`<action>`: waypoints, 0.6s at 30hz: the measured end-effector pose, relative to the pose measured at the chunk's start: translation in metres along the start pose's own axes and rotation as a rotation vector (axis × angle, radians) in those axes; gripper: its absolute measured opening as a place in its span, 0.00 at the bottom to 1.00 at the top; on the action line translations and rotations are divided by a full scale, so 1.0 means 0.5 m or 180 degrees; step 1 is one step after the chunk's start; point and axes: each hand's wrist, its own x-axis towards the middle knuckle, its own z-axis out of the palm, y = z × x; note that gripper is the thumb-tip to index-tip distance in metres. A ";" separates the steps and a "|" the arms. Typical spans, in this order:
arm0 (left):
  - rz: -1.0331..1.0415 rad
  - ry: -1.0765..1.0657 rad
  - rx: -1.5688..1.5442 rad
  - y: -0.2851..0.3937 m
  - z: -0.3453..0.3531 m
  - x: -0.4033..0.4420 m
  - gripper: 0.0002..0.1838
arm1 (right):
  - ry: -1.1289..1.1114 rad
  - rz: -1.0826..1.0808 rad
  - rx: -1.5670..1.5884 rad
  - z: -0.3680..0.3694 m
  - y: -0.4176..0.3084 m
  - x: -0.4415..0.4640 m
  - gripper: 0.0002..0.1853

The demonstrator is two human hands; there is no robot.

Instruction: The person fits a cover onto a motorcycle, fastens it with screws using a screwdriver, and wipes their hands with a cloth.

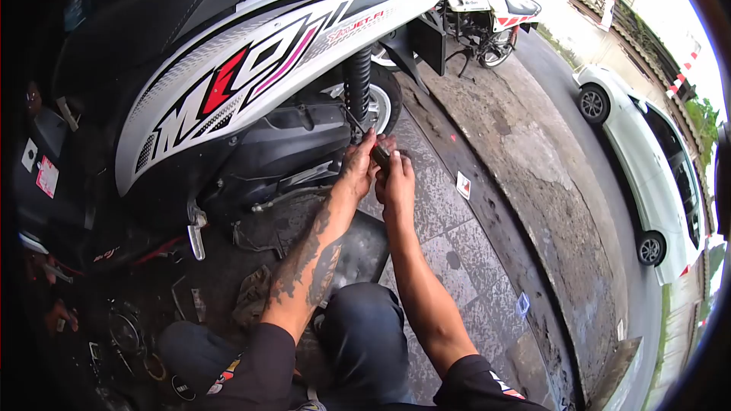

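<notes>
My right hand (396, 176) is closed around a thick dark handle (381, 155) of a tool whose kind I cannot make out. Beside it, my left hand (358, 167) is closed too, its fingertips pressed together near the front of that handle. A thin dark rod runs from there toward the scooter; I cannot tell whether it belongs to the tool. Both hands are close to the rear shock absorber (358, 87) and the black engine cover (293, 141) of a white scooter (251, 68) with red and black lettering.
A kickstand or footpeg (196, 237) juts out low on the scooter. Loose parts (126, 331) and a cloth (251, 293) lie on the floor at left. A dark flat mat (358, 247) lies below my arms. Another motorbike (495, 19) and a white car (643, 160) stand beyond.
</notes>
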 end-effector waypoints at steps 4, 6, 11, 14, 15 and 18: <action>0.0063 0.0134 0.0129 0.010 -0.008 -0.010 0.18 | -0.0103 -0.1610 -0.1391 -0.034 -0.056 -0.045 0.23; 0.0088 0.0121 0.0120 0.008 -0.012 -0.002 0.18 | -0.0433 -0.1568 -0.1671 -0.043 -0.097 -0.067 0.23; 0.0176 -0.0004 -0.0033 0.010 0.009 -0.014 0.24 | -0.0299 0.0350 0.0436 0.002 -0.021 -0.009 0.25; 0.0104 0.0164 0.0309 0.011 -0.019 -0.002 0.22 | -0.0466 -0.0267 -0.0335 -0.011 -0.026 -0.038 0.22; 0.0145 0.0397 0.0184 0.007 -0.021 0.005 0.21 | -0.0357 -0.0876 -0.0558 -0.010 -0.004 -0.038 0.19; 0.0150 0.0134 0.0128 0.014 -0.012 -0.007 0.18 | -0.0200 -0.2497 -0.1383 -0.005 -0.020 -0.035 0.20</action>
